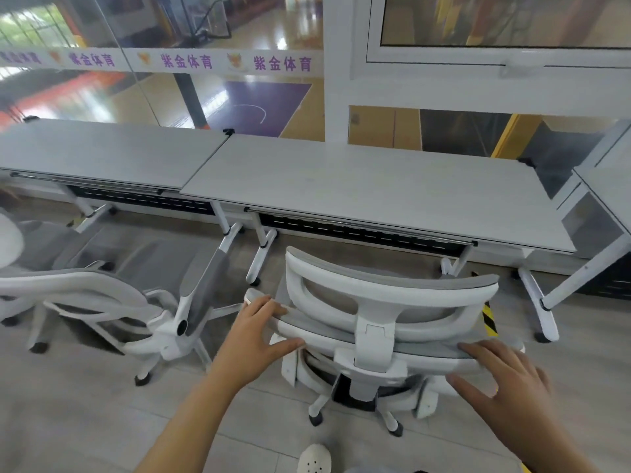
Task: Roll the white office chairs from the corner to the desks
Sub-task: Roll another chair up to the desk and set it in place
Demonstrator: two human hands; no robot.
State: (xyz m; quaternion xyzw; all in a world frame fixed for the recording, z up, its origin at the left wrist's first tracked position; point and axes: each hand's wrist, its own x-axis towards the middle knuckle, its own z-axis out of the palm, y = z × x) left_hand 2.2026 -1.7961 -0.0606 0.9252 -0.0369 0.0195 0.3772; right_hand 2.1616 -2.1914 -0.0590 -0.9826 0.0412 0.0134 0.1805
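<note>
Both hands, left hand (pixel 258 331) and right hand (pixel 502 373), rest on the white mesh-backed office chair (pixel 382 322) facing a pale grey rectangular desk (pixel 358 189).

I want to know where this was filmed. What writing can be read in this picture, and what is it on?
"紫金体育": purple, on the white band across the glass wall, readable three times.
A fourth copy at the band's far left is too blurred to read.
Small emblems between the words: no legible text.
Desks and chairs: no writing visible.
</note>
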